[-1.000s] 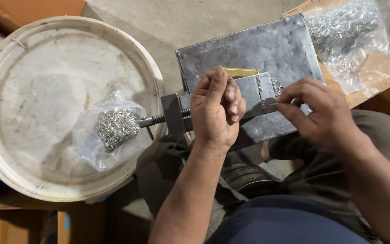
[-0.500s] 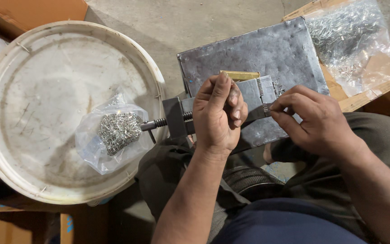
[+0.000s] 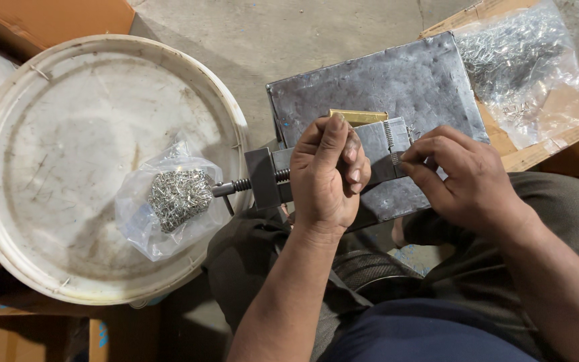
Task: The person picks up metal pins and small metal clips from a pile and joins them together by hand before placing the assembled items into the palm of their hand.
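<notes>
Left hand (image 3: 326, 174) clenched around small vise (image 3: 343, 164) on metal plate (image 3: 397, 80), right hand (image 3: 460, 177) fingertips pinching tiny metal part at vise jaws, bag of pins (image 3: 172, 198) on white lid (image 3: 55, 100) nearby

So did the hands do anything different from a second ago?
Hardly. The right hand slid its fingertips a little closer along the small metal vise, pinching at its ridged slot. The left hand stayed wrapped over the vise. The small bag of metal bits stayed on the white bucket lid, and the grey metal plate did not move.
</notes>
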`<action>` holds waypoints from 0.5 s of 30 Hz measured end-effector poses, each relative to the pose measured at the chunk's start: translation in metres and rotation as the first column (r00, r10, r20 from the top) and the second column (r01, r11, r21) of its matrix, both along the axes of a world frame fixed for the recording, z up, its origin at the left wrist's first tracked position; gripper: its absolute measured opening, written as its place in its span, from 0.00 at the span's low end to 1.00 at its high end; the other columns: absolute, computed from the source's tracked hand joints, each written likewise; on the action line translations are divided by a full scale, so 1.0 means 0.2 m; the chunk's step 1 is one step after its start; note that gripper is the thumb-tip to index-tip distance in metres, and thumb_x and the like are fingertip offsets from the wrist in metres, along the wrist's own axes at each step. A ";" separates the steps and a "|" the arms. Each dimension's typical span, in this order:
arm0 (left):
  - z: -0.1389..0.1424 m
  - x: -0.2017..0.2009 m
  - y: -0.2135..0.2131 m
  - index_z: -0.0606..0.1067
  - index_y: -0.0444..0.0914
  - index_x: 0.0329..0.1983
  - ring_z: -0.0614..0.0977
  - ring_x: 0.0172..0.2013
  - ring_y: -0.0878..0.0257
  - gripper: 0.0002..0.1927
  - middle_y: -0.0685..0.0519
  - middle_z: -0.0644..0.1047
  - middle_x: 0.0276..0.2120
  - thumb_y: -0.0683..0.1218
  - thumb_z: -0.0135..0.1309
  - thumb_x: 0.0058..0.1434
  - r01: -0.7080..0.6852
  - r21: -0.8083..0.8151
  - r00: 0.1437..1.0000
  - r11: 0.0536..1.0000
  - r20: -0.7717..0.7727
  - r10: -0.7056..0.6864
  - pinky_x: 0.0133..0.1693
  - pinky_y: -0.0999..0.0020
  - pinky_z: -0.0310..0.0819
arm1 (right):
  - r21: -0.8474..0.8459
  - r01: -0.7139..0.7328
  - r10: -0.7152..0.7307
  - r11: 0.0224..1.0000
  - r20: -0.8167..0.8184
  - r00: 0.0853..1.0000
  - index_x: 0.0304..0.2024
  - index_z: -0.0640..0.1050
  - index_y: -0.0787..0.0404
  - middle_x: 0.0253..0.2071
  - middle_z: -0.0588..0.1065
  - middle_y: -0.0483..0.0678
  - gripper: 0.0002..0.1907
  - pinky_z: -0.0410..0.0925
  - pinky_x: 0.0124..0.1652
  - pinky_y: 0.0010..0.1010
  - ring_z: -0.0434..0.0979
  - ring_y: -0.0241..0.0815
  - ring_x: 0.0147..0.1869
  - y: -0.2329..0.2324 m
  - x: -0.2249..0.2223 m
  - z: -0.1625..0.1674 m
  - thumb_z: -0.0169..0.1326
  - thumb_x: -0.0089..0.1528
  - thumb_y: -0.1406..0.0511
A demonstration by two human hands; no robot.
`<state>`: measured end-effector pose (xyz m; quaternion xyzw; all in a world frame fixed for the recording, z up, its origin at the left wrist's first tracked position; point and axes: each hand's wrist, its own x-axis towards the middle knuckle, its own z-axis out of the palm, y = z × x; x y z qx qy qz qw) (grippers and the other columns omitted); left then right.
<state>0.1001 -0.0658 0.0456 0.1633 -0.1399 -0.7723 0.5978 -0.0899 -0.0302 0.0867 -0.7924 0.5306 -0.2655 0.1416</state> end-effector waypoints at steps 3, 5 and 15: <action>0.00 0.00 0.00 0.74 0.38 0.37 0.70 0.20 0.70 0.11 0.56 0.72 0.26 0.49 0.56 0.73 0.004 0.005 1.000 1.000 0.003 -0.004 0.20 0.75 0.59 | -0.005 -0.007 0.007 1.000 0.003 1.000 0.38 0.78 0.65 0.38 0.78 0.52 0.07 0.72 0.36 0.33 0.81 0.46 0.38 -0.01 0.00 0.00 0.62 0.60 0.69; 0.01 0.00 0.00 0.74 0.38 0.36 0.70 0.20 0.70 0.11 0.56 0.71 0.25 0.49 0.56 0.72 0.005 0.009 1.000 1.000 0.007 -0.005 0.20 0.75 0.59 | -0.002 -0.010 0.010 1.000 0.008 1.000 0.38 0.78 0.66 0.38 0.78 0.52 0.07 0.72 0.36 0.33 0.81 0.46 0.38 -0.01 0.00 0.00 0.62 0.60 0.69; 0.00 -0.01 0.00 0.74 0.39 0.36 0.71 0.20 0.70 0.11 0.55 0.72 0.25 0.49 0.57 0.72 -0.007 -0.004 1.000 1.000 0.017 0.007 0.19 0.75 0.59 | 0.011 -0.020 0.020 1.000 0.026 0.999 0.39 0.78 0.66 0.37 0.78 0.51 0.07 0.73 0.35 0.32 0.81 0.44 0.38 -0.03 0.00 -0.01 0.62 0.61 0.69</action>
